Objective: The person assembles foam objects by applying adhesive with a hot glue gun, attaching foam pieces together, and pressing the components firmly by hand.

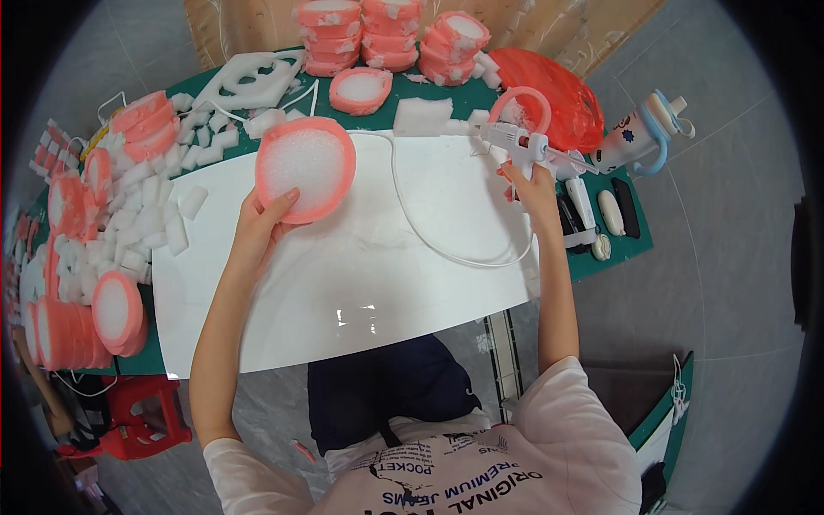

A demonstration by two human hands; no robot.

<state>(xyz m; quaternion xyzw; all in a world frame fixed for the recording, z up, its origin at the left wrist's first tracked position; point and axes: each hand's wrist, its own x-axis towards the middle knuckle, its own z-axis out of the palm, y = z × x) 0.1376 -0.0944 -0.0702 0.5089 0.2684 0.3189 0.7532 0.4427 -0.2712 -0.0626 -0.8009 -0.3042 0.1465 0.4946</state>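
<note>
In my left hand [264, 225] is a round foam piece [302, 170] with a pink rim and a white, grainy-looking centre, raised over the white board. My thumb lies across its lower edge, and the other fingers are behind it. At the right, my right hand [534, 190] grips a white glue gun [515, 136] by its handle, the nozzle pointing left. A clear stick juts from the gun's back end. Its white cord [410, 219] loops over the white board [412, 300]. Just behind the gun stands a pink ring [542, 105].
Stacked pink foam rounds [390, 34] stand along the back, more [77, 330] at the left. White foam blocks [129, 215] are heaped on the left. A red plastic bag [549, 90], a bottle [639, 133] and small items including a dark case [626, 208] lie on the right.
</note>
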